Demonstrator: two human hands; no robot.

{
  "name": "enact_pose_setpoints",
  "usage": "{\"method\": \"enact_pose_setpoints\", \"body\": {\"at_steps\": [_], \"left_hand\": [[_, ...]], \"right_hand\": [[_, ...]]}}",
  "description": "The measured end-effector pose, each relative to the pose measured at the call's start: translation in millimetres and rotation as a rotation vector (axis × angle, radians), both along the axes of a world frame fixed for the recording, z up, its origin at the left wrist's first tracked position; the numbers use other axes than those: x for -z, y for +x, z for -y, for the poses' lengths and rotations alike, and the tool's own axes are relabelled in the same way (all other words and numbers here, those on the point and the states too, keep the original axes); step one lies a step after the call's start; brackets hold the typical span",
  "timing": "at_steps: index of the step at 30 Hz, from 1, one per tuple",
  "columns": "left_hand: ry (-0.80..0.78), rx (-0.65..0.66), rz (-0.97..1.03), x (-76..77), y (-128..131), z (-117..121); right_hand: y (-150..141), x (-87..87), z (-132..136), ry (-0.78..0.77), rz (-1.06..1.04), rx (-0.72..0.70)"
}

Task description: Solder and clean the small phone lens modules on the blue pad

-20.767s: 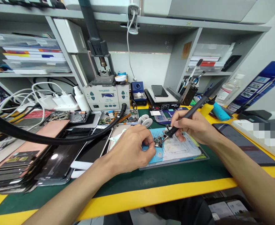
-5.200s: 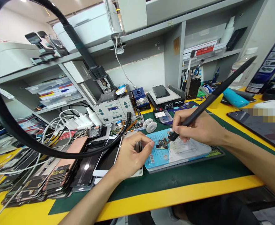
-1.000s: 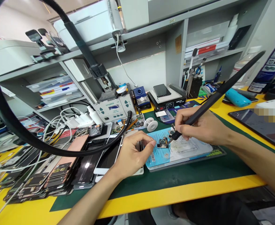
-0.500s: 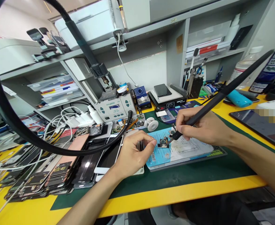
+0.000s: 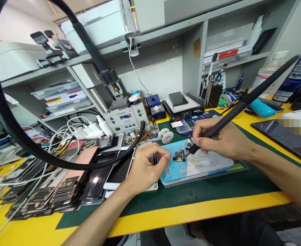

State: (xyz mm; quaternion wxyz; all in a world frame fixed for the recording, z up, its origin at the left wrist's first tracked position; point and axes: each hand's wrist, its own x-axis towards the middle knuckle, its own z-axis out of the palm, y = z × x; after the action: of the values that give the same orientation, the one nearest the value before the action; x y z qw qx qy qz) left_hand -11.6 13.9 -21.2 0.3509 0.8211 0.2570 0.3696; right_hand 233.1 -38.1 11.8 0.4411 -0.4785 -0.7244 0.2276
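Observation:
My right hand (image 5: 217,138) grips a black soldering iron (image 5: 197,147) like a pen, its thick cable rising to the upper right. The iron's thin tip meets the lower right edge of a small circuit board (image 5: 178,155) with a round part on it. That board lies on a blue and white printed booklet (image 5: 173,171). At the board's left, my left hand (image 5: 146,167) rests with thumb and index finger pinched together. Whatever is between those fingertips, if anything, is too small to make out.
Piled phone parts (image 5: 63,191) and phones (image 5: 99,177) lie to the left, with white cables (image 5: 50,147) over them. A solder spool (image 5: 166,136) stands behind the booklet. A black hose (image 5: 83,166) loops across the left foreground. A tablet (image 5: 289,138) lies at right.

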Motion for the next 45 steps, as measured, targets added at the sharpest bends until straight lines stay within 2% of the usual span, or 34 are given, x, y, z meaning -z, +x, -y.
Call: {"method": "enact_pose_setpoints", "body": {"at_steps": [10,24,45], "left_hand": [[-0.017,-0.014,0.009,0.1,-1.1,-0.3],[-0.009,-0.043,0.025,1.4,-1.2,0.0],[-0.008,0.000,0.025,2.6,-0.9,-1.5]], "right_hand": [[-1.9,0.4,0.4,-0.048,-0.028,-0.028],[-0.7,-0.3,1.5,-0.025,0.046,-0.015],[-0.8,-3.5,3.2,0.032,0.088,-0.016]]}}
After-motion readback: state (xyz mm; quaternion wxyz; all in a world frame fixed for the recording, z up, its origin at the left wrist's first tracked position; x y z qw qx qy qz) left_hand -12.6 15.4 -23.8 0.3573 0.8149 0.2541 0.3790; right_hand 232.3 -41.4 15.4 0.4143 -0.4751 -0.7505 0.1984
